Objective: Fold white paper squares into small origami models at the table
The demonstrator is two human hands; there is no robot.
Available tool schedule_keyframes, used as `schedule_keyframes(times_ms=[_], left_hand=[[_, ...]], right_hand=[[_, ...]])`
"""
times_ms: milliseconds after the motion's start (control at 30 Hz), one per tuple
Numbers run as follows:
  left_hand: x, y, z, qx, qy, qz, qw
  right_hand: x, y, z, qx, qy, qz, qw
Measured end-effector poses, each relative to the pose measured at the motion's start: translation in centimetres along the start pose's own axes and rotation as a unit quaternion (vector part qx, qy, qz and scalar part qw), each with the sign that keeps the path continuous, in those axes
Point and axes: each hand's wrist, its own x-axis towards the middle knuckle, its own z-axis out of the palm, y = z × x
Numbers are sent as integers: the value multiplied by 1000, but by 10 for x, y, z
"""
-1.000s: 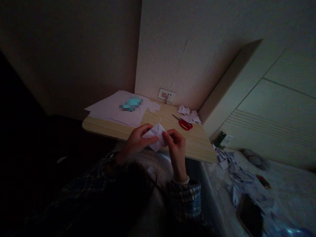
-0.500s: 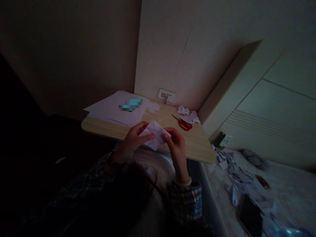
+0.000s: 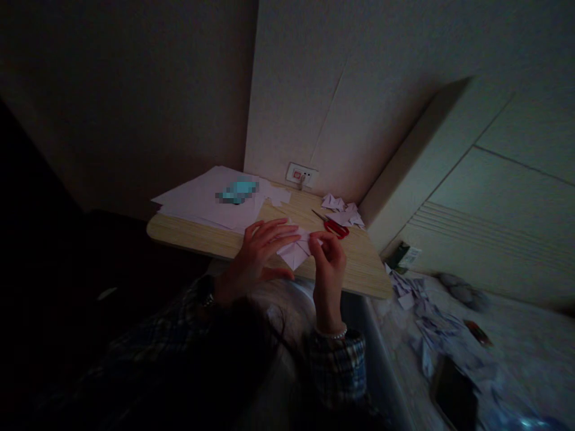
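A small folded white paper (image 3: pixel 296 251) lies at the near edge of a light wooden table (image 3: pixel 359 263). My left hand (image 3: pixel 258 254) rests on its left part with fingers stretched out flat. My right hand (image 3: pixel 330 266) pinches the paper's right corner between thumb and forefinger. Both wrists come out of plaid sleeves, the right one with a bead bracelet.
A stack of white sheets (image 3: pixel 211 200) lies at the table's back left. Red-handled scissors (image 3: pixel 332 225) and several folded paper pieces (image 3: pixel 344 209) sit at the back right, below a wall socket (image 3: pixel 302 174). Paper scraps (image 3: pixel 426 305) and a dark phone (image 3: pixel 453 392) lie on the bed at right.
The paper has come down from the air onto the table edge. My left hand opened and flattened on it; my right hand shifted to pinch its right corner.
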Motion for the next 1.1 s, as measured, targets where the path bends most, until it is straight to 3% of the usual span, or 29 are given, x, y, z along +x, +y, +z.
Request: schedule_keyframes(times_ms=[100, 200, 333, 400, 500, 567, 767, 967, 1100], left_hand=[[0, 0, 3, -7, -21, -19, 1000], [0, 0, 6, -69, 33, -99, 992], [1, 0, 6, -201, 112, -262, 937], [2, 1, 5, -282, 138, -301, 900], [3, 1, 5, -362, 157, -328, 858], [4, 0, 7, -375, 152, -344, 847], [5, -4, 10, -395, 88, -375, 834], [5, 0, 9, -401, 125, -382, 823], [5, -1, 11, -397, 130, -375, 828]], right_hand=[[-1, -1, 2, 30, -5, 13, 999], [-3, -3, 3, 36, -60, 13, 997], [-2, -4, 2, -5, -59, 1, 998], [-1, -2, 0, -47, -45, -8, 998], [0, 2, -1, -73, -75, -2, 994], [0, 5, 0, -64, -101, 12, 993], [-2, 5, 1, -59, -96, 29, 993], [-2, 2, 3, -48, -53, 7, 997], [-3, 0, 3, -87, -57, -14, 995]])
